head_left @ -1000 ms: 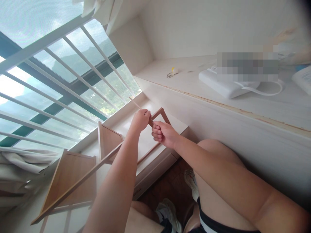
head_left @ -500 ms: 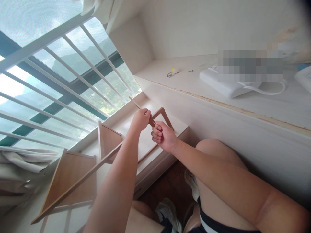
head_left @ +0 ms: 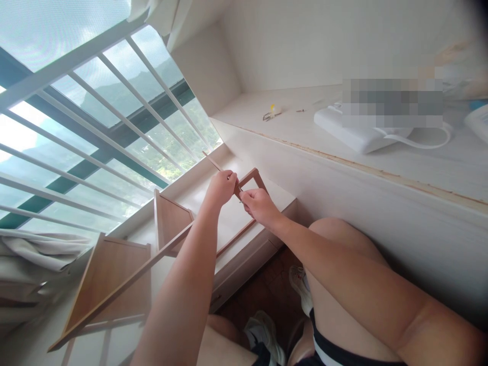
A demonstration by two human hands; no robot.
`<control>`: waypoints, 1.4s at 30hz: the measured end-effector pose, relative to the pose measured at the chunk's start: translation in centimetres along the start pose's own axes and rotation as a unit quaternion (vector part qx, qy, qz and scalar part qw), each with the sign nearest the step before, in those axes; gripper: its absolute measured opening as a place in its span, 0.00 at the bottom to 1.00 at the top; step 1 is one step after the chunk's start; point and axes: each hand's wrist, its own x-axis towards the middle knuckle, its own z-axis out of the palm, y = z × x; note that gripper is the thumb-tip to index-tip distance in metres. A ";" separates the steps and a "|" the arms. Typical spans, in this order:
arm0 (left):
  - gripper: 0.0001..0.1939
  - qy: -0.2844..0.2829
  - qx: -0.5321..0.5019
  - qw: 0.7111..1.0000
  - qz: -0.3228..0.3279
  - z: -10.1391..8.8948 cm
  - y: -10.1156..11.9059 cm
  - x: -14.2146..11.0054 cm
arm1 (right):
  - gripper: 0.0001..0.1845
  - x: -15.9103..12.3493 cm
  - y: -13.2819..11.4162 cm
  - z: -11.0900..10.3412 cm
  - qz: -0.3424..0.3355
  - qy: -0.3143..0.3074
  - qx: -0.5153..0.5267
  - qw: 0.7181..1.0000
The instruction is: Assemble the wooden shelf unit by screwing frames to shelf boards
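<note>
A wooden shelf rack with slanted panels lies on the white window ledge, its long rail running beneath my left forearm. My left hand is closed around the rack's far end, close to a wooden crosspiece. Right beside it, my right hand pinches a small, thin metal tool that looks like a hex key, held against the wood by the left fingers. The fingers cover most of the tool and the spot where it meets the rack.
On the white counter at right lie a small yellow-and-white item with metal pieces, a tiny screw-like part and a white box with a cable. Window bars stand at left, above a bunched curtain.
My right hand has turned at the wrist, from an upturned curled fist to knuckles up, on the metal tool. The left hand and the rack have stayed put.
</note>
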 end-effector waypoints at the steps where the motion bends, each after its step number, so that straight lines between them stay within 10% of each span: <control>1: 0.14 0.000 0.000 1.000 -0.003 0.0 0.0 0.0 | 0.23 0.0 -0.1 0.0 -0.007 0.001 -0.019 1.000; 17: 0.15 0.001 0.000 1.000 -0.008 -0.1 0.4 -0.1 | 0.20 0.7 -0.7 -1.5 -0.035 -0.032 -0.159 0.986; 24: 0.15 0.006 0.010 1.000 -0.004 0.0 0.3 0.0 | 0.21 0.8 -1.0 -1.7 0.098 -0.116 0.097 0.984; 34: 0.15 0.014 0.008 1.000 -0.004 0.1 0.4 0.1 | 0.16 -1.2 -1.2 0.9 0.180 -0.134 0.536 0.814; 42: 0.14 0.010 0.007 1.000 -0.009 0.0 0.5 -0.2 | 0.18 -1.0 -0.8 0.8 0.180 -0.121 0.489 0.845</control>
